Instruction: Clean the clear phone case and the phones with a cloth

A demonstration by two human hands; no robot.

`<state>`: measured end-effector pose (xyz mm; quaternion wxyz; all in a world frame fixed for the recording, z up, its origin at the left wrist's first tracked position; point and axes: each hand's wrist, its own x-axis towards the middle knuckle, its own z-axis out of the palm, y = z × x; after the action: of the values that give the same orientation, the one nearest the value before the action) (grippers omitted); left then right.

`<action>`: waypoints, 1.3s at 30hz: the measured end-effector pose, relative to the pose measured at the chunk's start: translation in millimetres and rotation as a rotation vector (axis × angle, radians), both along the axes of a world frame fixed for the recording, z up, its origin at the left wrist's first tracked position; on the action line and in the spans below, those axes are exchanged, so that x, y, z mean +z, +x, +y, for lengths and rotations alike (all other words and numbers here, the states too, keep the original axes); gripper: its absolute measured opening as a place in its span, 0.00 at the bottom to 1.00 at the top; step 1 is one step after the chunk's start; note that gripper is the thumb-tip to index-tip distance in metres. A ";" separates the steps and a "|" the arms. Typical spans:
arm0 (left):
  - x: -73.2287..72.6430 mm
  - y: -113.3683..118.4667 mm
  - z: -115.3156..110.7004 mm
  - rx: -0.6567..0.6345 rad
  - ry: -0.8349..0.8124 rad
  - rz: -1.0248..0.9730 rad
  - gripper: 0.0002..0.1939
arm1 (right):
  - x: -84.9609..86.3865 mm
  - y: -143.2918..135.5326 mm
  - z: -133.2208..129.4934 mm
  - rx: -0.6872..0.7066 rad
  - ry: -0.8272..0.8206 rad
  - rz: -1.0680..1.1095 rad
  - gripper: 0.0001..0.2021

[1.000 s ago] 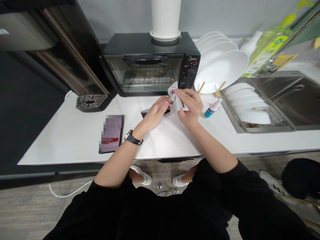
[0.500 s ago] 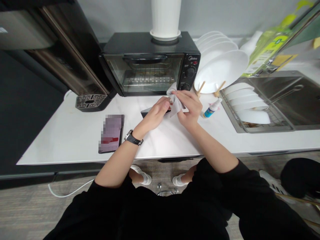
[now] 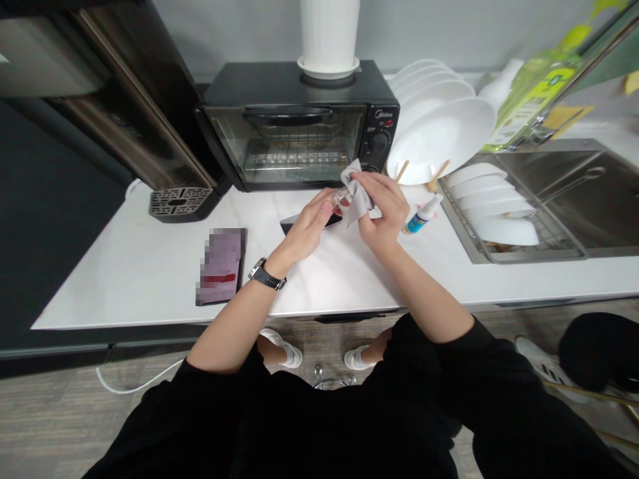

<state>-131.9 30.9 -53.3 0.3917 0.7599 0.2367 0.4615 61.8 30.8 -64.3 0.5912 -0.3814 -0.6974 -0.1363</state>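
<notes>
My left hand (image 3: 315, 218), with a watch (image 3: 267, 274) on its wrist, is closed on what look like clear-framed glasses (image 3: 341, 196); the cloth and fingers hide much of them. My right hand (image 3: 385, 203) pinches a light grey cloth (image 3: 356, 199) around the far part of the glasses. Both hands are raised over the counter, just in front of the toaster oven (image 3: 299, 143). Under my left hand lies a dark flat object (image 3: 290, 224), partly covered. A small spray bottle (image 3: 422, 216) with a blue label stands right of my right hand.
On the white counter (image 3: 144, 269), a phone (image 3: 221, 266) lies at the left near a drink machine (image 3: 182, 203). White plates (image 3: 439, 136) stand in a rack beside the oven. Farther right, bowls (image 3: 494, 199) sit over the sink (image 3: 574, 233). A white pot (image 3: 329, 33) tops the oven.
My right hand and the cloth have shifted slightly right and up, away from my left fingers. More of the clear glasses shows between the hands.
</notes>
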 end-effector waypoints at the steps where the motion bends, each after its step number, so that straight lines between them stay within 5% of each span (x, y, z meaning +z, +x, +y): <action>1: 0.5 0.0 -0.1 0.002 -0.004 -0.003 0.43 | 0.2 -0.2 0.0 -0.001 -0.003 0.006 0.23; 14: -6.2 2.3 7.6 0.019 0.006 0.073 0.38 | -2.9 -7.5 -3.0 0.157 0.129 -0.102 0.24; 30: 1.4 -0.5 0.0 0.011 -0.131 -0.002 0.47 | -1.7 -0.4 5.9 -0.013 0.028 -0.006 0.21; 39: -2.1 -0.6 4.1 -0.007 -0.044 0.071 0.37 | -5.0 -5.3 -0.3 0.133 0.062 -0.070 0.21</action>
<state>-132.6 35.0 -55.4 0.4014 0.7678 0.2581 0.4275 56.4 30.5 -69.4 0.5857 -0.3109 -0.7369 -0.1314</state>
